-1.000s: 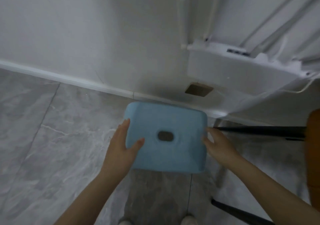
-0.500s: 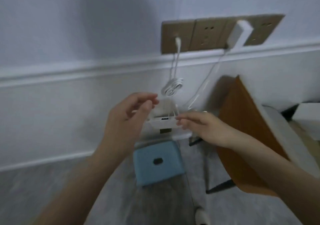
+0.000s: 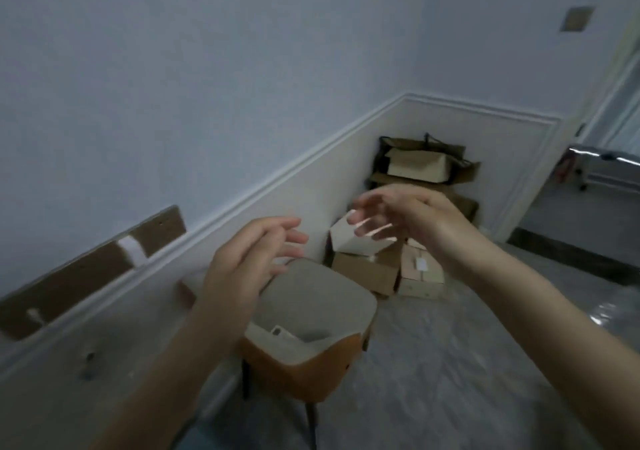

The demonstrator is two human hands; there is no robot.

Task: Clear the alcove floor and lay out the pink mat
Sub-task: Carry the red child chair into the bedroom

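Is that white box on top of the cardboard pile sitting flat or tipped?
Tipped. The white box rests slanted on the brown carton, its left end higher; the right hand partly hides it.

- Left hand (image 3: pixel 242 262) is raised at mid-frame, fingers loosely spread and slightly curled, gripping nothing.
- Right hand (image 3: pixel 412 217) is higher and further forward, fingers relaxed, pointing left, also holding nothing.
- The 2 forearms are bare.

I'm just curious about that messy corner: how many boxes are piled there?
About 5: a white box tilted on a brown box, a pale box beside it, a cream box in a dark bag, brown cardboard beneath. The hands may hide more.
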